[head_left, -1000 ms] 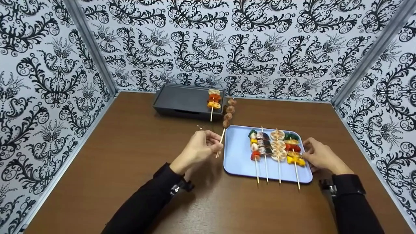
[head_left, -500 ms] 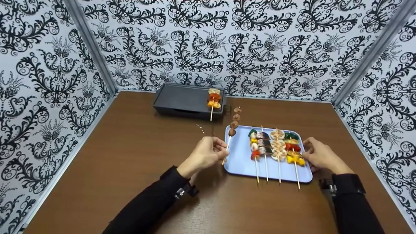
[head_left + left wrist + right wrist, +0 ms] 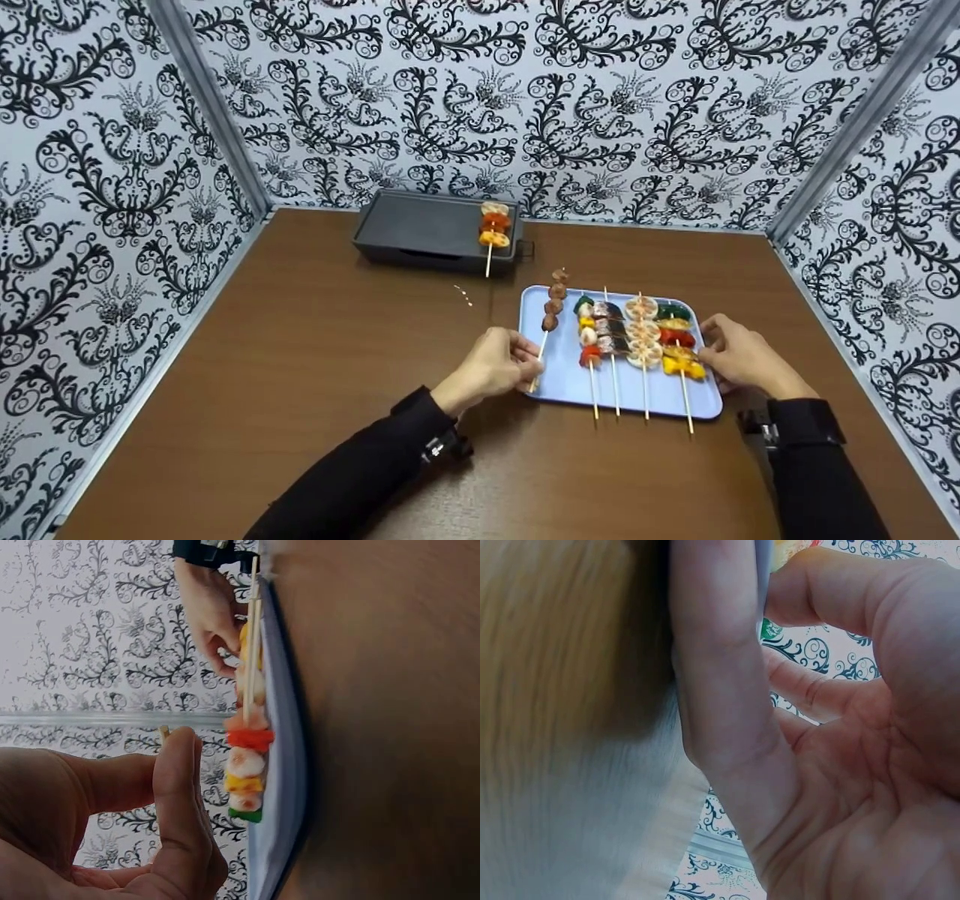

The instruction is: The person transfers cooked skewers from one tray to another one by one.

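Observation:
My left hand (image 3: 499,364) pinches the stick of a meatball skewer (image 3: 553,306), whose brown balls lie over the left part of a light blue tray (image 3: 562,386). In the left wrist view, the stick's end pokes out above the fingertips. At the tray's right edge, my right hand (image 3: 746,358) grips the rim between thumb and fingers. Lying side by side on the tray are a mixed skewer (image 3: 588,334) with red, white and yellow pieces, a dark-skinned fish skewer (image 3: 611,330), a skewer of pale round slices (image 3: 643,334) and a vegetable skewer (image 3: 679,352).
A dark grey tabletop grill (image 3: 427,229) stands at the back, with a skewer of orange, red and pale pieces (image 3: 494,225) at its right end. Patterned walls enclose the brown table (image 3: 315,360) on the back and sides.
My left hand has moved right and toward me, bringing the meatball skewer from near the grill's right end to over the tray's left part. My right hand has stayed at the tray edge.

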Demonstrator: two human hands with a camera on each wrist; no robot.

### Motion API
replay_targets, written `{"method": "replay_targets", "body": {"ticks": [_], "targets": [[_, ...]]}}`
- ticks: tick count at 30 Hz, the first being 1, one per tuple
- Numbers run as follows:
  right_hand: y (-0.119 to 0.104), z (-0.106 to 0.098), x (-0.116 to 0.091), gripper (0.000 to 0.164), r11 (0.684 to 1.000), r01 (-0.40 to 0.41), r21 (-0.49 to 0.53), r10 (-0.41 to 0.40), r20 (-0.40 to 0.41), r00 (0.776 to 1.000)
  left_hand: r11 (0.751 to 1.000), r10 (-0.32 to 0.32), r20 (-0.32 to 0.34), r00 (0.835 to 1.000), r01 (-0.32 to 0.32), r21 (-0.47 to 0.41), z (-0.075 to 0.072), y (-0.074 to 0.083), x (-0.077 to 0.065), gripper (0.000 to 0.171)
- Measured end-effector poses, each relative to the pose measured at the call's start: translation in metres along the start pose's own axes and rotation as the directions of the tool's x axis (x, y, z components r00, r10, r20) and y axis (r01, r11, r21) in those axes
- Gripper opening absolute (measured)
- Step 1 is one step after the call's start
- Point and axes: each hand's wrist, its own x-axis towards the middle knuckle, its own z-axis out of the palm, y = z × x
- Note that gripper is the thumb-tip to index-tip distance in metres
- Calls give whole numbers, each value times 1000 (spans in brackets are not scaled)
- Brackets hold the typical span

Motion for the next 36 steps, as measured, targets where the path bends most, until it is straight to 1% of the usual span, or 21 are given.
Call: {"method": "replay_targets", "body": {"ticks": [8, 13, 21, 27, 32, 36], "targets": [[1, 0, -1, 48, 1000, 7, -3, -7, 0, 1000, 998, -56, -1, 998, 56, 11, 14, -4, 3, 17], [2, 0, -2, 48, 1000, 8, -10, -8, -1, 1000, 996, -92, 15, 996, 92, -11, 22, -6, 4, 16], [2, -1, -2, 47, 1000, 8, 13, -8, -3, 1000, 993, -92, 59, 994, 96, -69, 34, -9, 3, 17], [1, 1, 0, 47, 1000, 3, 21, -3, 1, 1000, 987, -129, 85, 988, 136, -87, 37, -8, 0, 20], [0, 1, 1, 47, 1000, 4, 18, -4, -2, 1000, 987, -127, 93, 988, 135, -82, 37, -7, 0, 22], [1, 1, 1, 47, 1000, 4, 11, -4, 2, 1000, 988, -126, 104, 987, 134, -73, 38, -5, 0, 28]]}}
